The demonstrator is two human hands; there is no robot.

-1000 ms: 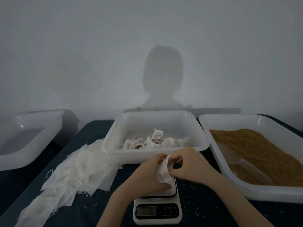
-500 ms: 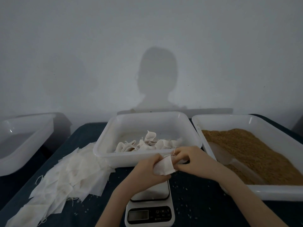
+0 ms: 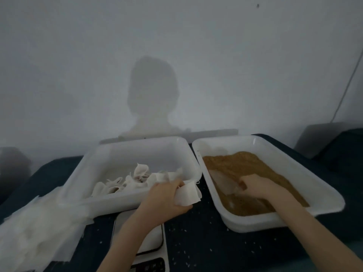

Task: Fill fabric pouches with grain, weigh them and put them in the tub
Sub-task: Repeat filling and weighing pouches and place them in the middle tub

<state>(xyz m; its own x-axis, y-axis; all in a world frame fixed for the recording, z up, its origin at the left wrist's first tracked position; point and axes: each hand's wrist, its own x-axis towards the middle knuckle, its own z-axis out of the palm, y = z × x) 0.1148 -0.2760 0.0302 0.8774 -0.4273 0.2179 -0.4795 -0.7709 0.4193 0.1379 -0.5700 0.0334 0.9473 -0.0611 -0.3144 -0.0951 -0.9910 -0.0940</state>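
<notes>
A dark table [image 3: 196,248] fills the lower frame. At centre a white tub [image 3: 125,201] holds pouches [image 3: 137,178]; at right a tray [image 3: 294,216] holds brown grain [image 3: 235,163]. The right hand [image 3: 259,186] grasps a clear scoop [image 3: 222,182] in the grain. The left hand [image 3: 164,197] pinches a pouch [image 3: 186,196] between tub and tray.

the scale [image 3: 149,250] is cut off by the bottom edge and half covered by our left forearm, so we cannot read its display. the stack of flat pouches [image 3: 37,228] runs off the left edge. our right hand [image 3: 259,186] hides the handle of the scoop [image 3: 222,180], whose pale body is part buried in the grain [image 3: 235,163]. the whole view is dim and soft, and the loose specks on the worktop [image 3: 206,252] are too small for us to tell apart.
</notes>
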